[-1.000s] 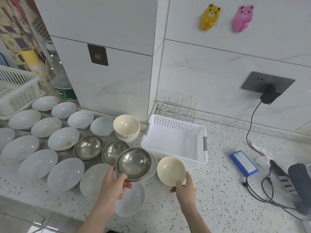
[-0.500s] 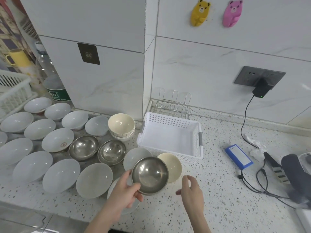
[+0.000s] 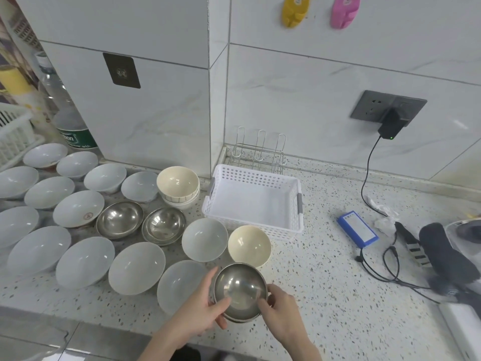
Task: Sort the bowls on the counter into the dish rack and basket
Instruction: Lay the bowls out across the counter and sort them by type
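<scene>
Both hands hold one steel bowl near the counter's front edge. My left hand grips its left rim with the thumb inside; my right hand pinches its right rim. A cream bowl stands just behind it, in front of the white perforated basket. A wire dish rack stands behind the basket against the wall. Several white bowls cover the counter to the left, with two more steel bowls and a stack of cream bowls among them.
A blue battery pack, black cables and a dark cloth-wrapped device lie at the right. A charger is plugged into the wall socket. A water bottle and a second white basket stand at far left.
My left hand brought the steel bowl down and toward me. My right hand let go of the cream bowl, which now stands on the counter, and took hold of the steel bowl's right rim.
</scene>
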Available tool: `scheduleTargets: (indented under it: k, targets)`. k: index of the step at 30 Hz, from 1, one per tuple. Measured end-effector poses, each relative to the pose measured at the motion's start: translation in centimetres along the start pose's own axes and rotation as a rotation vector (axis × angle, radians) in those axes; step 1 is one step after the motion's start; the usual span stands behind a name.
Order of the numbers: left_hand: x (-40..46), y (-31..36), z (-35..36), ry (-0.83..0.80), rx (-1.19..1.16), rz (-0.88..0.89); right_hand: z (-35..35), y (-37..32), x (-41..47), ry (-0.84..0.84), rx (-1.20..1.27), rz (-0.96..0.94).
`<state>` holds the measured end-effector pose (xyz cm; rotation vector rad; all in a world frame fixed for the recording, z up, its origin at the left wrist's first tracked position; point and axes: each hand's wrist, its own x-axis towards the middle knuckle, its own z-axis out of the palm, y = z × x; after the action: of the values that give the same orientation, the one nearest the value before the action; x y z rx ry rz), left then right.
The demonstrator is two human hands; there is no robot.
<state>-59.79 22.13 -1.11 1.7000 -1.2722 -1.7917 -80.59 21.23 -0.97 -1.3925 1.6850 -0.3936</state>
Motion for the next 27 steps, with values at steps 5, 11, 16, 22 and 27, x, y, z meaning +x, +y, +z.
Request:
scheduleTargets:
  k: [5, 11, 16, 22, 27]
  targets:
    - [0.2, -0.6, 0.1, 0.005, 0.075, 0.020, 0.4, 0.5, 0.2, -0.036, -0.059, 0.005]
    - [0.6, -0.8, 0.2, 0.031, 0.331, -0.004, 1.2, 1.0, 0.2, -0.049, -0.122, 0.005]
    - [0.9, -0.4, 0.6, 0.039, 0.462, -0.005, 1.4, 1.1, 0.4, -0.029, -0.109, 0.001]
    - [0.7, -0.2, 0.4, 0.031, 0.511, 0.001, 2.0, 0.9, 0.5, -0.015, -0.116, 0.036]
    - [0.2, -0.4, -0.8, -0.005, 0.417, 0.006, 1.4, -0.1, 0.4, 0.072, -0.197, 0.157]
